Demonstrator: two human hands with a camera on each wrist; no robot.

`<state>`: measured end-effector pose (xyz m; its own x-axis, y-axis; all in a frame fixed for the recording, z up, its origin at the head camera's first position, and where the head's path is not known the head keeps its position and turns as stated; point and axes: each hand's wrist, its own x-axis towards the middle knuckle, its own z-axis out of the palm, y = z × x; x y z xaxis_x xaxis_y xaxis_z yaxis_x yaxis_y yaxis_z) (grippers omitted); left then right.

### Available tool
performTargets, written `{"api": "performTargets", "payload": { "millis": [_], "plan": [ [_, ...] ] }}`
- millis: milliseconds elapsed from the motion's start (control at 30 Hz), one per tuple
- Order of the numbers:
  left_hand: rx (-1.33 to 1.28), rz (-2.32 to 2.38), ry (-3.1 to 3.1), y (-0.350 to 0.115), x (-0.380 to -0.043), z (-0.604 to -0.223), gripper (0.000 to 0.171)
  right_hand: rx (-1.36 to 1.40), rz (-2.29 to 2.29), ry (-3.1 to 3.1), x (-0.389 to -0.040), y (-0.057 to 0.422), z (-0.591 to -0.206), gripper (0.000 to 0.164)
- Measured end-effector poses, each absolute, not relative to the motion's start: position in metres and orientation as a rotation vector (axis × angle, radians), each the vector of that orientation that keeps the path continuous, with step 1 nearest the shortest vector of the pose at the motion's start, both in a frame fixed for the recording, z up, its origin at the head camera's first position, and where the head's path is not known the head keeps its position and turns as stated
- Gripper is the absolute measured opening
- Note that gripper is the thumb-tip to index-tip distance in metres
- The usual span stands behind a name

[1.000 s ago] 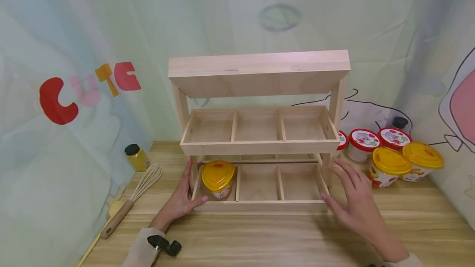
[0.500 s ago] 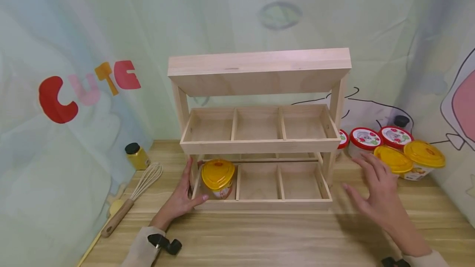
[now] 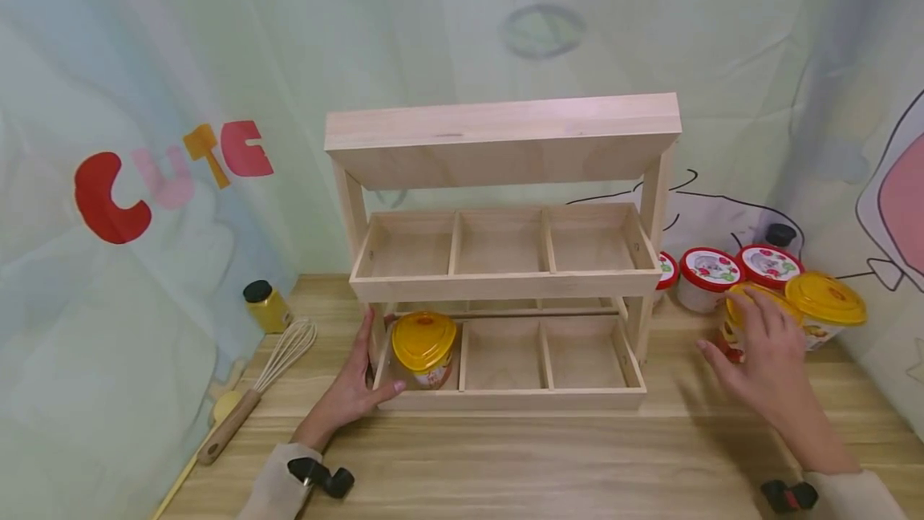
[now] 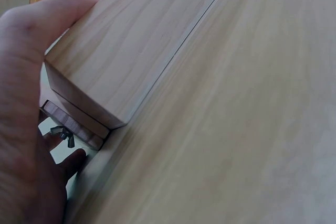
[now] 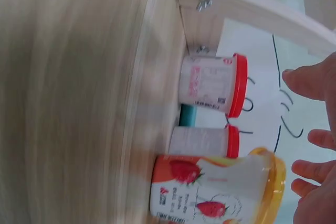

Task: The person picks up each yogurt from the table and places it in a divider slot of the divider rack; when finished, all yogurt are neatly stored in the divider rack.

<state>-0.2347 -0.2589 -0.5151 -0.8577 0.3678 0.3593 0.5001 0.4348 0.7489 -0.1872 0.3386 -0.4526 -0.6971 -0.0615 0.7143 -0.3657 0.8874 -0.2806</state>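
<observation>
A two-tier wooden rack [image 3: 498, 289] stands on the table, each tier divided into compartments. My left hand [image 3: 348, 387] grips the lower tier's left front corner, its thumb [image 4: 63, 14] over the front board and its fingers around the side. Just inside that corner sits a yellow-lidded tub [image 3: 424, 343], upright in the left compartment. To the right of the rack, my right hand [image 3: 772, 359] hovers over another yellow-lidded tub [image 5: 210, 187] with strawberries on its side. Its fingers are spread and apart from the lid in the right wrist view.
Several red-lidded tubs [image 3: 711, 270] and a further yellow-lidded tub [image 3: 826, 302] stand at the back right, with a black-capped container [image 3: 780, 234] behind. On the left are a black-capped yellow jar [image 3: 267, 307] and a whisk [image 3: 253, 400] with a wooden handle.
My right hand has left the right end of the rack and moved right, over the nearer yellow-lidded tub. My left hand has stayed at the rack's left corner.
</observation>
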Motion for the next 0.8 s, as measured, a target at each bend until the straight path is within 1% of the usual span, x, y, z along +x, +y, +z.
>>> {"api": "performTargets", "payload": {
  "millis": [67,100,233,300,467,633,800],
  "plan": [
    [-0.771,-1.403,-2.536,-0.259,-0.235,-0.515,0.137,0.279,0.514,-2.319,-0.19,0.344,-0.453,0.11],
    [-0.774,-1.403,-2.534,-0.259,-0.235,-0.516,0.137,0.263,0.507,-2.33,-0.191,0.347,-0.454,0.106],
    [-0.793,-1.399,-2.523,-0.258,-0.236,-0.517,0.136,0.193,0.525,-2.376,-0.195,0.358,-0.455,0.08],
    [-0.801,-1.391,-2.522,-0.257,-0.236,-0.517,0.136,0.161,0.537,-2.407,-0.196,0.363,-0.454,0.071],
    [-0.8,-1.388,-2.531,-0.257,-0.235,-0.516,0.136,0.122,0.546,-2.463,-0.198,0.368,-0.454,0.076],
    [-0.807,-1.399,-2.521,-0.257,-0.235,-0.514,0.137,0.107,0.531,-2.492,-0.199,0.369,-0.456,0.077],
    [-0.797,-1.401,-2.523,-0.258,-0.234,-0.514,0.136,0.115,0.507,-2.482,-0.201,0.367,-0.459,0.072]
  ]
}}
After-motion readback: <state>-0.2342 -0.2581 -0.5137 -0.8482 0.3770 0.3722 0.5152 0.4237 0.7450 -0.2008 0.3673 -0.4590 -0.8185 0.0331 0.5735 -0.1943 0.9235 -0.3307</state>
